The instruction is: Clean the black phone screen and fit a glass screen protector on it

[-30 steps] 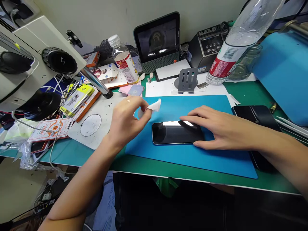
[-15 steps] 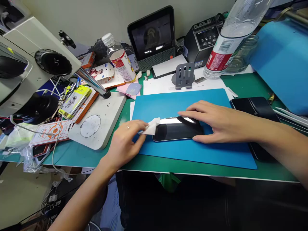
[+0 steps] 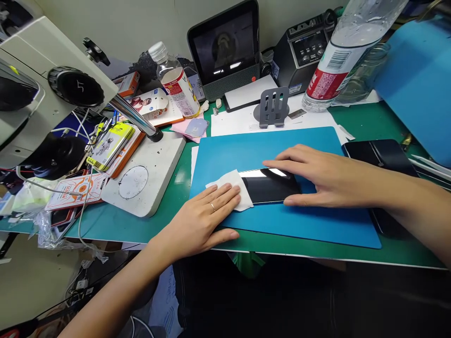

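A smartphone (image 3: 269, 188) with a dark, glossy screen lies face up on a blue mat (image 3: 292, 226). Over its left end is spread a white wipe (image 3: 230, 177). My left hand (image 3: 206, 219) rests flat on that wipe, fingers stretched out and thumb apart, with a ring on one finger. At the phone's right end, my right hand (image 3: 308, 177) spans it, fingers at the far edge and thumb at the near edge. The phone's left end is hidden under the wipe and fingers.
Left of the mat stands a microscope base (image 3: 155, 173). A phone stand (image 3: 274, 107), a small bottle (image 3: 178, 87) and a large bottle (image 3: 338, 70) are behind it. A dark device (image 3: 380, 152) lies partly under my right forearm. A smart display (image 3: 223, 47) leans at the back.
The wipe was pinched and bunched in my left hand; now it is spread over the phone's left end with that hand flat on it. My right hand keeps its place on the phone.
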Available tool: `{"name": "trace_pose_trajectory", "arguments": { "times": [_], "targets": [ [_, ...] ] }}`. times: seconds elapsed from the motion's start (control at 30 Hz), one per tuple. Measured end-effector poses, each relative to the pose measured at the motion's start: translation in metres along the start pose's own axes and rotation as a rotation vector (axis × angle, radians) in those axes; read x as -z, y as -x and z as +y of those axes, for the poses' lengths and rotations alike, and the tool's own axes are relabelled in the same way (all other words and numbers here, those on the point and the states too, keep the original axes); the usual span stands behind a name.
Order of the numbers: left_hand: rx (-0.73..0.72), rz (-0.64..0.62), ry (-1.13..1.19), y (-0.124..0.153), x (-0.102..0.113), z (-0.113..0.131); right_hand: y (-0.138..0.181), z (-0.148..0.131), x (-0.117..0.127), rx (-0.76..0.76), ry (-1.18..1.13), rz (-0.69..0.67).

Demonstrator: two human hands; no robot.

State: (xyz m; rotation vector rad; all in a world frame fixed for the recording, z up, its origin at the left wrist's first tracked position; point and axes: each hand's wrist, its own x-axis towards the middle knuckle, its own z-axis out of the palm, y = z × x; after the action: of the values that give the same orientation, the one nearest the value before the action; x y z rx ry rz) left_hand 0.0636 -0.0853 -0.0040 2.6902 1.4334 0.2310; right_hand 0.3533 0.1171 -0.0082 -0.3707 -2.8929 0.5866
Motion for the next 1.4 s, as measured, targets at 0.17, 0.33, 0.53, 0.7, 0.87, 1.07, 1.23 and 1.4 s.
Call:
{"name": "trace_pose_trajectory", "arguments": {
  "times": [0.17,0.33,0.53,0.7,0.87,1.07,1.23,1.4],
  "targets": [
    [-0.007,-0.045,0.029,0.001,0.001,0.000,-0.001,0.004,0.001,-0.035,-0.094,0.010],
    [0.056,-0.113,0.110,-0.007,0.003,0.003,0.001,0.008,0.001,-0.041,-0.171,0.049],
    [0.072,-0.105,0.140,-0.045,-0.007,0.022,0.001,0.009,0.003,-0.058,-0.180,0.051],
    [0.112,-0.097,0.076,-0.030,-0.009,0.029,0.001,0.009,0.004,-0.073,-0.186,0.065],
    [0.235,-0.121,0.004,-0.004,-0.003,0.032,0.002,0.009,0.003,-0.060,-0.190,0.054],
    [0.245,-0.106,-0.024,-0.015,-0.002,0.041,0.002,0.010,0.001,-0.048,-0.205,0.064],
    [0.231,-0.106,0.009,-0.032,-0.006,0.038,0.002,0.017,-0.004,-0.033,-0.209,0.093],
    [0.271,-0.090,0.014,-0.016,-0.009,0.047,0.002,0.020,-0.003,-0.029,-0.211,0.126]
  ]
}}
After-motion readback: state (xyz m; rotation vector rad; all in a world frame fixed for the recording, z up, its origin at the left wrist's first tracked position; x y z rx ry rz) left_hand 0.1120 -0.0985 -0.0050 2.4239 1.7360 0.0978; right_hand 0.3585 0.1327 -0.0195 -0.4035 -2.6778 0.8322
